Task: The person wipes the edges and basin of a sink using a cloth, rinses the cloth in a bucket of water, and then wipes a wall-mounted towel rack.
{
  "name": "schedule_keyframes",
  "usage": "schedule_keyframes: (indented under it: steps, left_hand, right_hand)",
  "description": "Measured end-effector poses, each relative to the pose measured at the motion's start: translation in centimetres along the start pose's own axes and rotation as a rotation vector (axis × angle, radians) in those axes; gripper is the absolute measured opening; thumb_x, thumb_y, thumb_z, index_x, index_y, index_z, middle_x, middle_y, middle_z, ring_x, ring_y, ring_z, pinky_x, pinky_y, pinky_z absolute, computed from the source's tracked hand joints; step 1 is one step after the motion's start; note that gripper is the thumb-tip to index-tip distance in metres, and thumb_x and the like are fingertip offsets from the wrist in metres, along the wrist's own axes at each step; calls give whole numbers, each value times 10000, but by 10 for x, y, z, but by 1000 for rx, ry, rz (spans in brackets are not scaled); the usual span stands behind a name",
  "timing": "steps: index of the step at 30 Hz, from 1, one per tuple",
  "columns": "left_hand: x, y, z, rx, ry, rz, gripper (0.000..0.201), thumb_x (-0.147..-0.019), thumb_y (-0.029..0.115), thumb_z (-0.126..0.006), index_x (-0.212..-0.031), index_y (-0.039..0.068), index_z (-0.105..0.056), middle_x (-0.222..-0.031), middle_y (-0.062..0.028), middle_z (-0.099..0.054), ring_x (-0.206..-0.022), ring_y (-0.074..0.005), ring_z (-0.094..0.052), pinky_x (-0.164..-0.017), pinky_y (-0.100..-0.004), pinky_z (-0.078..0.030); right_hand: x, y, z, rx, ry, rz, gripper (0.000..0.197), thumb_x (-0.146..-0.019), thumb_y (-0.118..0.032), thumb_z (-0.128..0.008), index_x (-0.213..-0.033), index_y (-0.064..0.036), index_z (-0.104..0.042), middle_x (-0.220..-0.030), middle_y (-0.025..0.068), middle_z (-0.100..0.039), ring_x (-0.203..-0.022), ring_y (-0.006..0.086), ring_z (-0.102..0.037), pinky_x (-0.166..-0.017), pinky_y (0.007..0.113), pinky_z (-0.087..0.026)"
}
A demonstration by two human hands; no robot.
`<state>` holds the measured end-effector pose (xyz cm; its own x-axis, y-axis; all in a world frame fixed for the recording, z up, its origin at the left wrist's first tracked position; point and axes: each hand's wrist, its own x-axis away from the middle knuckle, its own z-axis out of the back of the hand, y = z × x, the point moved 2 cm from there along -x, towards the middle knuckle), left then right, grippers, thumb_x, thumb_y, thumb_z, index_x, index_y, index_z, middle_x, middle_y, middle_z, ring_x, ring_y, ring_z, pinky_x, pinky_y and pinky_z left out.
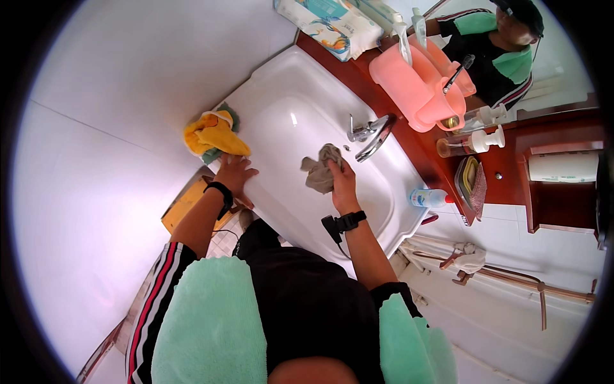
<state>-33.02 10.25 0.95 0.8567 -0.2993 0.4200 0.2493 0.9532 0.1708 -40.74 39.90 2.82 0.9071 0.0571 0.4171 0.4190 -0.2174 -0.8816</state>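
Observation:
My right hand [342, 182] grips a crumpled grey cloth [320, 169] inside the white sink basin [288, 121], just in front of the chrome tap [371, 132]. My left hand [233, 174] rests flat on the sink's left rim, fingers spread, touching nothing else. Right beside its fingertips lies a yellow cloth [214, 136] on a green one, at the rim's corner. Both wrists carry black bands.
A pink plastic basin [416, 89] with brushes, pump bottles [470, 142], a soap dish and a lying bottle [430, 198] sit on the red-brown counter. A pack of tissues [329, 25] lies at the back. A mirror shows a person's reflection. White tiled wall is on the left.

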Motion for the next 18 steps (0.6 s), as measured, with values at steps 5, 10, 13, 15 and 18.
schedule_keyframes:
  steps: [5,10,13,15,18]
  left_hand:
    - [-1,-2,3,7,-13,5,1090,-407,708,-792,-1355,253,-505,-1426,-74,-436,-1406,-303,-246,-1115,-622,-74]
    - [-5,1,5,43,31,-25,1077,-392,713,-787,-1323,229,-540,-1398,-108,-460,-1380,-336,-285,-1096,-639,-92]
    - [-4,-3,-5,77,25,-25,1088,-399,715,-785,-1332,217,-530,-1403,-116,-448,-1379,-338,-285,-1090,-647,-98]
    - [-3,-6,-10,73,31,-19,1081,-405,714,-784,-1330,215,-531,-1398,-123,-447,-1376,-337,-288,-1085,-649,-105]
    - [5,-10,-12,69,33,-2,1069,-402,705,-792,-1318,214,-538,-1379,-124,-454,-1374,-334,-287,-1086,-652,-113]
  right_hand:
    - [-28,-13,-49,139,-32,133,416,-908,-155,-627,-1271,24,-531,-1126,69,-625,-982,133,-594,-864,275,-485]
    - [-92,-66,-64,-425,203,211,371,-888,-114,-614,-1247,-74,-529,-1147,63,-605,-1004,185,-601,-853,318,-501]
    - [-123,-92,-77,-634,492,254,301,-899,-159,-566,-1193,-96,-549,-1150,48,-606,-1051,191,-587,-877,346,-493]
    - [-138,-106,-79,-388,708,379,297,-903,-203,-529,-1180,-98,-557,-1178,47,-598,-1107,196,-563,-914,347,-470]
    - [-183,-101,-100,-760,739,410,352,-884,-225,-511,-1227,-170,-564,-1280,4,-576,-1155,192,-548,-1003,386,-377]
